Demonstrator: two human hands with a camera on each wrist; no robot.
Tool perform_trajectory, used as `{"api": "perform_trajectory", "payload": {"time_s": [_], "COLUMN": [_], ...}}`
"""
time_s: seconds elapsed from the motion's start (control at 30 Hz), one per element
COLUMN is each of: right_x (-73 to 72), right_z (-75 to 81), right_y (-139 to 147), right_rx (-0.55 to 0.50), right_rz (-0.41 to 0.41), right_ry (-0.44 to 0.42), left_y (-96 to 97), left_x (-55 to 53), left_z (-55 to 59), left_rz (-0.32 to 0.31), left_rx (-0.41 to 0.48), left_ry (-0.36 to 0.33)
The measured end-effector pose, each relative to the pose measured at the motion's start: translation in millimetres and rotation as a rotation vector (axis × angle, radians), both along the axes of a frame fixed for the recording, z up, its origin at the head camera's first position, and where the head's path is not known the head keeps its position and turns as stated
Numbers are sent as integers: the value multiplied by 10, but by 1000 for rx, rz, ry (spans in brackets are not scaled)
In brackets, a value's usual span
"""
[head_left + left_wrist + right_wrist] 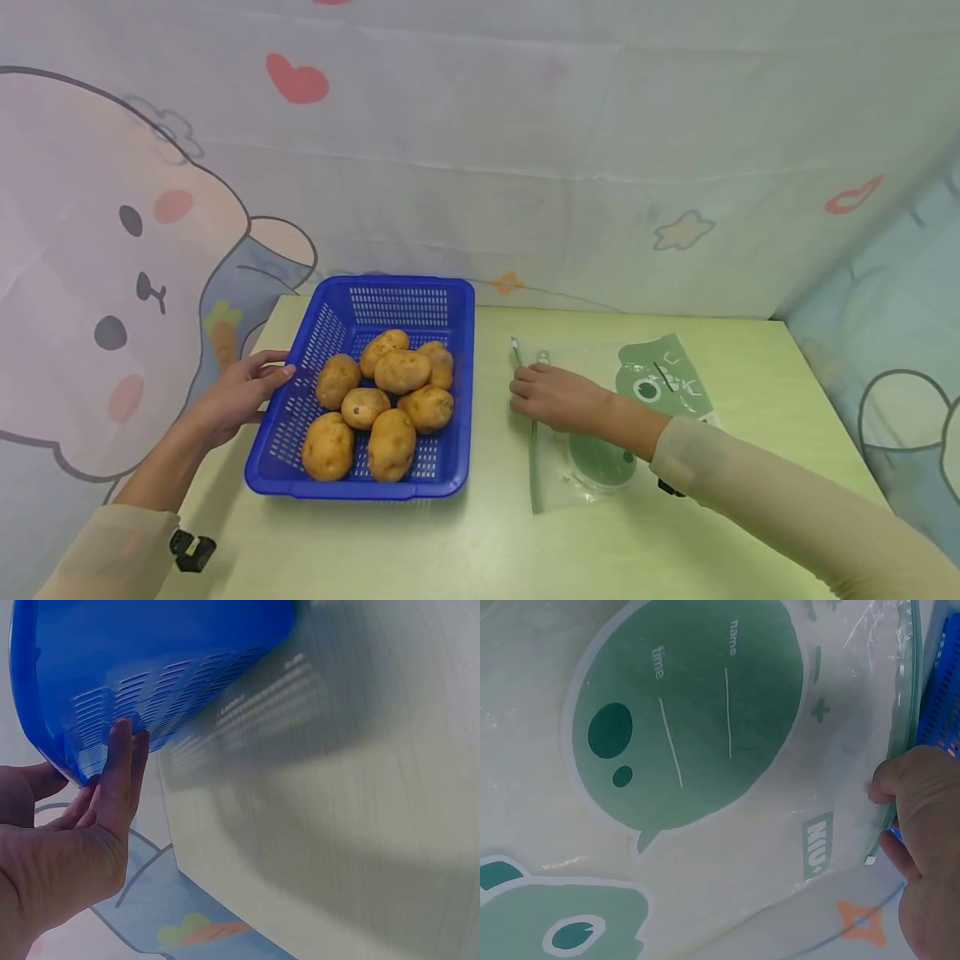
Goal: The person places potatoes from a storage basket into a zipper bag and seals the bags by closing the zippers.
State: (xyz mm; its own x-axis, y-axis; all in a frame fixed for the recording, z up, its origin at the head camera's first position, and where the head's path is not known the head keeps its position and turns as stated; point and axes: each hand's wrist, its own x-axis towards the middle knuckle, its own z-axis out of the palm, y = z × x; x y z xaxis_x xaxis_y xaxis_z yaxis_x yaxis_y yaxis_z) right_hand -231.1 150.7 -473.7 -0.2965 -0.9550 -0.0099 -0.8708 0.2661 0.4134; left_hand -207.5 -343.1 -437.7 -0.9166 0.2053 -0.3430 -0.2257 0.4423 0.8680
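Head camera view: a person wearing pale sleeves (pixel 757 492) reaches both arms over a light yellow-green table (pixel 480 550), the left hand (pixel 243 392) at a blue plastic basket (pixel 345 489), the right hand (pixel 558 398) at a clear plastic bag (pixel 551 479). Eight potatoes (pixel 392 446) can be counted in the basket, bunched together on its perforated bottom, one of them overlapping its neighbors. The basket stands upright on the left part of the table, near the back edge.

The left hand is partly closed on the basket's left side — thumb at the rim, fingers against the slotted outer wall, as the left wrist view shows. On the other side, the right hand is bent over the bag's green edge strip (pixel 534 483), near the strip's far end, with thumb and fingers pinching it. The bag lies flat to the right of the basket, well apart from it, its strip turned toward the potatoes.

Green cartoon shapes (pixel 697 712) decorate the plastic; the right wrist view makes out the words "name" and "time," each beside a white line. Black bands circle both wrists, and behind the table hangs a pale cloth (pixel 480 125) printed with hearts, stars and a big cartoon animal.
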Motion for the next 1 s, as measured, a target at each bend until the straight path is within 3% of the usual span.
{"api": "perform_trajectory", "payload": {"time_s": [0.33, 0.73, 0.9, 1.0], "right_x": [-3, 40, 57, 77], "right_z": [-107, -174, -137, -86], "right_y": [7, 17, 17, 8], "right_rx": [-44, -115, -167, -262], "right_rz": [-13, -20, -117, -253], "right_ry": [9, -58, -156, -280], "left_y": [-2, -8, -14, -16], "left_x": [-5, -5, -11, -13], "left_z": [-14, -40, -46, -42], "left_rz": [-1, 7, 3, 2], "left_rx": [-4, -14, -3, 1], "left_ry": [6, 0, 2, 0]}}
